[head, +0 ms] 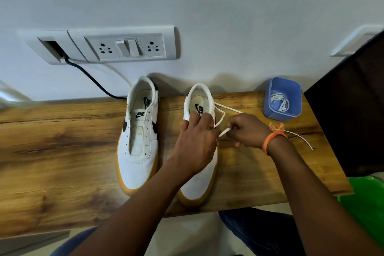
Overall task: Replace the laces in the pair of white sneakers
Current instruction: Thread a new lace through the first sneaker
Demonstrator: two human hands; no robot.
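The wooden bench (62, 151) runs along the wall, and both white sneakers stand near its back edge, toes toward me. The left sneaker (138, 137) has bare eyelets and no lace. My left hand (197, 143) rests over the right sneaker (199, 183), fingers curled down on the tongue area to steady it. My right hand (247, 131) pinches the tip of the white lace (223, 116), which loops up beside the shoe's collar and trails off toward the bench's right edge. By the back right corner sits a blue tub (283, 100) holding more laces.

My left hand hides the eyelets, so I may miss the hole or skip one. The loose loop could also twist and go in uneven if I pull too fast.
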